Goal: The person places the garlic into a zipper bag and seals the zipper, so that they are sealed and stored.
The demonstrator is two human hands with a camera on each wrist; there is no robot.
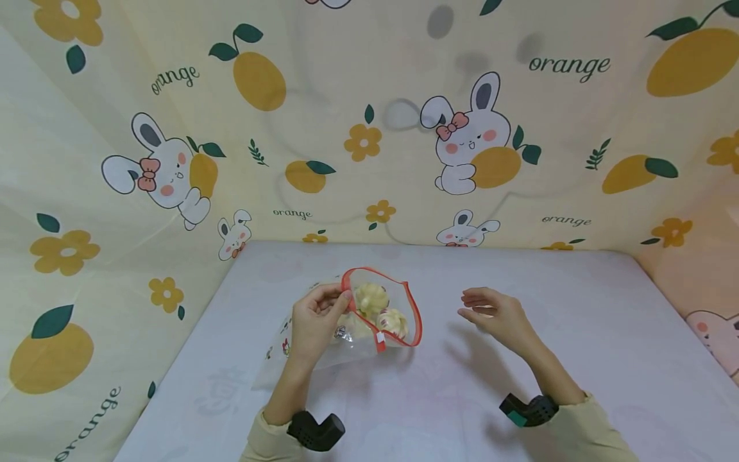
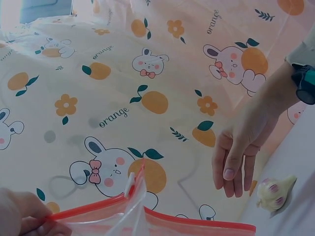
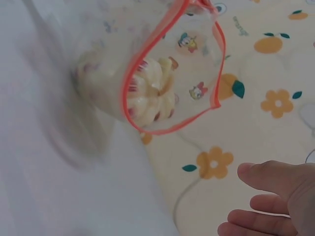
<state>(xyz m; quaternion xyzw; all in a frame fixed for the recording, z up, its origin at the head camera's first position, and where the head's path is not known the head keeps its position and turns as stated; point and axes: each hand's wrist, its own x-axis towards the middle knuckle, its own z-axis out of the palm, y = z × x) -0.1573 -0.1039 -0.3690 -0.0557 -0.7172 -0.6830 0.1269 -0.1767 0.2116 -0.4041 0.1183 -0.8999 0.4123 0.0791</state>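
My left hand (image 1: pixel 314 321) pinches the red-edged rim of a clear plastic zip bag (image 1: pixel 346 356) printed with small cartoon figures. Through its gaping mouth show whitish garlic bulbs (image 1: pixel 371 299) with purple marks. In the right wrist view, the bag's red rim (image 3: pixel 129 93) frames a garlic bulb (image 3: pixel 152 93). My right hand (image 1: pixel 499 317) hovers to the right of the bag, apart from it, fingers loosely extended and holding nothing. In the left wrist view, a garlic bulb (image 2: pixel 275 194) appears on the white surface near the right hand (image 2: pixel 243 147); I cannot match it in the head view.
The white tabletop (image 1: pixel 416 410) stretches under both hands. A cream cloth backdrop (image 1: pixel 329 58) printed with rabbits and oranges rises behind it and at the sides. Black devices (image 1: pixel 316 431) sit on the wrists.
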